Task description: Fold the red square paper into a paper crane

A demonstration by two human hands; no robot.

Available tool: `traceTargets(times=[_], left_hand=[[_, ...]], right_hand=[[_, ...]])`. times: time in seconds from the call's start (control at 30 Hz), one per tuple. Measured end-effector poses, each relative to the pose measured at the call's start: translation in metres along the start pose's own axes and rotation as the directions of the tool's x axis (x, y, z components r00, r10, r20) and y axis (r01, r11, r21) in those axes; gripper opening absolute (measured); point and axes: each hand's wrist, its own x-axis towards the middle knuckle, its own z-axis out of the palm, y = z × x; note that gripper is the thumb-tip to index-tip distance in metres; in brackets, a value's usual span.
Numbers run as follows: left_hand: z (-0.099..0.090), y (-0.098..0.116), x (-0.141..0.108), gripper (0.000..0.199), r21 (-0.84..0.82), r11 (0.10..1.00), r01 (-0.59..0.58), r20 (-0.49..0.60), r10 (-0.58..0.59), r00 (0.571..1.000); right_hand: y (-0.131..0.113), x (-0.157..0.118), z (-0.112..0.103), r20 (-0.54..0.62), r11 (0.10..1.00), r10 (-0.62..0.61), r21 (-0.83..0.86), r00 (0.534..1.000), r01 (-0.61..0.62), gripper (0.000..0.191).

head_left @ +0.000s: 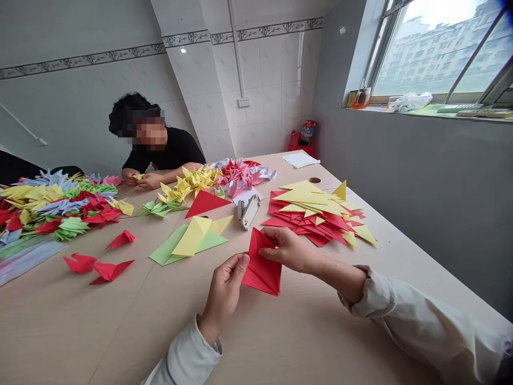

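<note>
Red folded paper [262, 274] is held above the tabletop [320, 331], its left edge pinched in my left hand [223, 289], its upper right side grasped by my right hand [292, 250]. Just beyond is a stapler [249, 213]; nearer the tabletop's right edge, a pile of red and yellow papers [315, 218]. A white sheet [300, 160] rests at the far right corner.

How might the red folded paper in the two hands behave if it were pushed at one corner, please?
The red folded paper would probably bend easily, since its edges look thin. Its visible creases may stiffen it along the folds. It is likely light: the left hand and right hand only pinch it with thumb and fingers.
</note>
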Motion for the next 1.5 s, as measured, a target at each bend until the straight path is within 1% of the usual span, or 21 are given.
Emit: traceTargets(times=[0.07,0.1,0.17,0.2,0.27,0.37,0.5,0.6,0.7,0.77,0.9,0.97,1.07,1.2,1.37,1.5], left_hand=[[0.0,0.002,-0.001,0.034,-0.07,0.997,0.032,0.028,-0.03,0.999],[0.001,0.003,-0.001,0.031,-0.105,0.993,0.05,0.058,-0.044,0.997],[0.002,0.007,-0.002,0.023,-0.157,0.984,0.083,0.143,-0.06,0.988],[0.003,0.009,-0.002,0.023,-0.176,0.98,0.096,0.19,-0.062,0.98],[0.004,0.011,-0.002,0.029,-0.191,0.975,0.116,0.266,-0.062,0.962],[0.004,0.011,-0.002,0.033,-0.172,0.978,0.121,0.307,-0.064,0.949],[0.003,0.004,-0.001,0.032,-0.167,0.979,0.113,0.302,-0.059,0.952],[0.003,-0.003,0.0,0.028,-0.191,0.975,0.113,0.269,-0.058,0.961],[0.003,-0.006,0.002,0.024,-0.209,0.969,0.131,0.23,-0.081,0.97],[0.003,-0.005,0.002,0.023,-0.212,0.966,0.146,0.221,-0.098,0.97],[0.002,0.001,0.002,0.023,-0.19,0.97,0.151,0.251,-0.101,0.963],[0.001,0.002,0.001,0.023,-0.167,0.977,0.132,0.262,-0.085,0.961],[-0.001,0.001,0.001,0.025,-0.103,0.991,0.083,0.225,-0.058,0.973],[-0.001,0.0,0.0,0.028,-0.024,0.999,0.031,0.183,-0.026,0.983],[-0.001,0.002,-0.001,0.028,-0.013,1.0,0.0,0.183,0.003,0.983],[0.0,0.003,-0.001,0.029,-0.029,0.999,0.021,0.191,-0.015,0.982]], right_hand=[[0.001,0.001,0.0,0.016,0.999,-0.027,0.018,1.0,0.026,0.01],[0.002,0.001,0.0,0.019,0.999,-0.039,0.013,0.999,0.039,0.01],[0.002,0.001,0.0,0.014,0.997,-0.064,-0.04,0.998,0.064,0.01],[0.003,0.0,0.0,0.005,0.993,-0.075,-0.088,0.997,0.076,0.011],[0.003,-0.001,0.0,0.0,0.977,-0.097,-0.188,0.995,0.095,0.014],[0.003,-0.003,0.001,0.021,0.96,-0.103,-0.26,0.995,0.104,0.017],[0.005,-0.003,0.004,0.004,0.967,-0.048,-0.251,0.999,0.048,0.018],[0.008,-0.003,0.008,-0.014,0.977,-0.043,-0.209,0.999,0.039,0.018],[0.008,-0.004,0.011,-0.01,0.995,-0.041,-0.094,0.999,0.04,0.015],[0.006,-0.004,0.011,-0.005,1.0,-0.014,0.005,1.0,0.014,0.012],[0.0,-0.004,0.01,0.01,0.98,0.079,0.184,0.997,-0.08,0.014],[-0.002,-0.005,0.009,0.014,0.968,0.105,0.228,0.994,-0.105,0.014],[-0.001,-0.005,0.01,-0.017,0.971,0.097,0.223,0.995,-0.091,0.017],[0.003,-0.006,0.013,-0.061,0.982,0.04,0.189,0.997,-0.027,0.018],[0.003,-0.008,0.016,-0.066,0.976,0.053,0.214,0.996,-0.037,0.014],[-0.001,-0.007,0.013,-0.079,0.96,0.068,0.277,0.995,-0.044,0.018]])
